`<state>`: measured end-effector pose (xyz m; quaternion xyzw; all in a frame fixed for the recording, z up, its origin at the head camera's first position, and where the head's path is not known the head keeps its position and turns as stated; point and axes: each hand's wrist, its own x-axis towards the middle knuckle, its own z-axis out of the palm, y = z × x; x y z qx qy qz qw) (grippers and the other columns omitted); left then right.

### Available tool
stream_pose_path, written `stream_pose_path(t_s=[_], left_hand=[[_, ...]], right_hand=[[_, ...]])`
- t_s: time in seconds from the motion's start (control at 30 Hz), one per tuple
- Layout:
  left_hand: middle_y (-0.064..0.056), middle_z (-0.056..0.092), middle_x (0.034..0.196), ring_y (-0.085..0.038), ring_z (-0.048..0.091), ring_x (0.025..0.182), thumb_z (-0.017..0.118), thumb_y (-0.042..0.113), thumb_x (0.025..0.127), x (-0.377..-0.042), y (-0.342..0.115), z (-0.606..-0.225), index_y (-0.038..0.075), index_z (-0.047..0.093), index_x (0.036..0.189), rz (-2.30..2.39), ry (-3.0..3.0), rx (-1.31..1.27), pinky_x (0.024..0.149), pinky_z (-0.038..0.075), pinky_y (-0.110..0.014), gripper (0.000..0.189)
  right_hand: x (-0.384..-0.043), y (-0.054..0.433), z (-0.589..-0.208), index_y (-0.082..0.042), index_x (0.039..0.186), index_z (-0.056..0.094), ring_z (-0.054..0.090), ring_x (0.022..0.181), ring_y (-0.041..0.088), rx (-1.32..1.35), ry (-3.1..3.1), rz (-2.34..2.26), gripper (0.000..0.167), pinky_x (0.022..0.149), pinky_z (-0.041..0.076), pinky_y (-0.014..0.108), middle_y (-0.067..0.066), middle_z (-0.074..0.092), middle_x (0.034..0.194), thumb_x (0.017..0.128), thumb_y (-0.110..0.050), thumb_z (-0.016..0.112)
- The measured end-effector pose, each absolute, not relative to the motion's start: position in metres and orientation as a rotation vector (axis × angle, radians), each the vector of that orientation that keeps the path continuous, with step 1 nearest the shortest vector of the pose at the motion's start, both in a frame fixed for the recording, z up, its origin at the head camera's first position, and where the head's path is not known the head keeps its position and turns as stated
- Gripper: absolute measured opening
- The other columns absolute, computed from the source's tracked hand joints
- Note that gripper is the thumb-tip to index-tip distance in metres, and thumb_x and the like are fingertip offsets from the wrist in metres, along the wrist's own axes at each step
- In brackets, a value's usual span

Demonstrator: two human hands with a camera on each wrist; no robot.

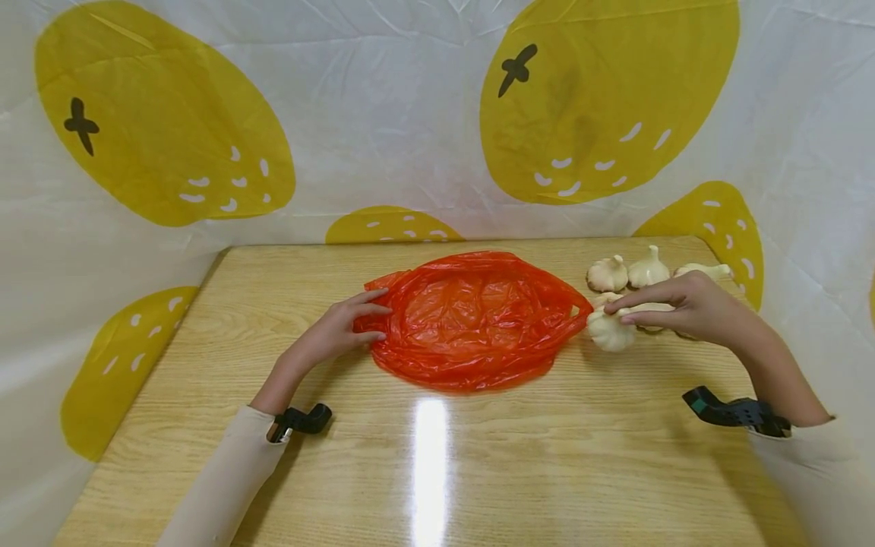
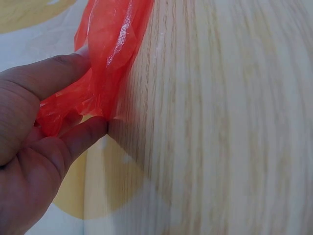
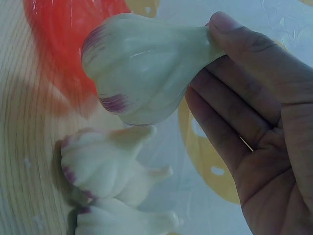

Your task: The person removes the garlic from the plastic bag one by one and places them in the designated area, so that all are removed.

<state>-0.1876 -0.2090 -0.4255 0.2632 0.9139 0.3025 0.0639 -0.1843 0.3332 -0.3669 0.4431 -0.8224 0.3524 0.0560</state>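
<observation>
A thin red plastic bag (image 1: 472,319) lies spread on the table, its middle flattened and its rim crumpled. My left hand (image 1: 338,327) holds the bag's left edge; in the left wrist view the film passes between the thumb and fingers. With thumb and fingertips my right hand (image 1: 697,304) pinches a garlic bulb (image 3: 142,68) by its stem, just right of the bag. The bulb is pale with purple streaks at its base. Behind and below the right hand sit several more garlic bulbs (image 1: 607,273), some partly hidden by it.
The wooden table (image 1: 547,456) ends at a white curtain (image 1: 390,114) printed with yellow fruit, which rises behind it and on both sides. A bright light reflection crosses the table's front. Each wrist wears a black camera mount (image 1: 738,414).
</observation>
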Motion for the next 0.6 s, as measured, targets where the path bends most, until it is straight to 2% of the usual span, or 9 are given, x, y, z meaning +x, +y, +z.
stream_pose_path(t_s=[0.17,0.27,0.4,0.47,0.57,0.6], left_hand=[[-0.014,0.038,0.161,-0.042,0.033,0.148,0.077,0.015,0.092,-0.189,-0.209,-0.426,0.004,0.067,0.132,0.905,2.763,0.813,0.119,0.031,-0.058,0.043],[-0.013,0.038,0.161,-0.041,0.033,0.148,0.076,0.016,0.092,-0.189,-0.209,-0.427,0.004,0.067,0.132,0.9,2.763,0.804,0.119,0.031,-0.057,0.042],[-0.012,0.038,0.161,-0.039,0.032,0.149,0.076,0.016,0.093,-0.189,-0.209,-0.427,0.004,0.067,0.132,0.897,2.76,0.787,0.119,0.031,-0.055,0.042],[-0.012,0.038,0.162,-0.039,0.032,0.149,0.076,0.016,0.093,-0.189,-0.209,-0.428,0.005,0.067,0.133,0.89,2.758,0.786,0.119,0.031,-0.055,0.042],[-0.012,0.038,0.162,-0.039,0.032,0.149,0.076,0.016,0.093,-0.189,-0.209,-0.428,0.005,0.067,0.133,0.887,2.759,0.785,0.119,0.031,-0.055,0.042],[-0.011,0.038,0.162,-0.039,0.032,0.149,0.076,0.016,0.093,-0.189,-0.209,-0.428,0.005,0.067,0.133,0.892,2.758,0.782,0.12,0.031,-0.055,0.042]], right_hand=[[-0.178,0.341,-0.365,-0.013,0.106,0.081,0.052,0.054,-0.003,1.252,-2.569,1.049,0.041,0.044,0.038,0.017,-0.01,0.078,0.1,0.074,0.013,0.08],[-0.176,0.346,-0.366,-0.014,0.107,0.081,0.042,0.046,-0.001,1.207,-2.601,1.028,0.04,0.042,0.035,0.018,-0.012,0.078,0.096,0.076,0.011,0.08],[-0.174,0.354,-0.368,-0.014,0.108,0.081,0.033,0.044,0.002,1.179,-2.625,1.04,0.039,0.041,0.033,0.019,-0.014,0.074,0.083,0.078,0.012,0.078],[-0.173,0.359,-0.37,-0.013,0.107,0.081,0.029,0.044,0.003,1.171,-2.627,1.042,0.039,0.042,0.033,0.02,-0.015,0.074,0.083,0.078,0.013,0.077],[-0.17,0.367,-0.374,-0.011,0.108,0.08,0.038,0.049,0.003,1.115,-2.661,1.052,0.037,0.047,0.037,0.02,-0.016,0.075,0.089,0.079,0.013,0.076],[-0.169,0.37,-0.375,-0.01,0.109,0.08,0.044,0.053,0.002,1.086,-2.684,1.06,0.036,0.049,0.04,0.019,-0.014,0.077,0.098,0.081,0.012,0.075]])
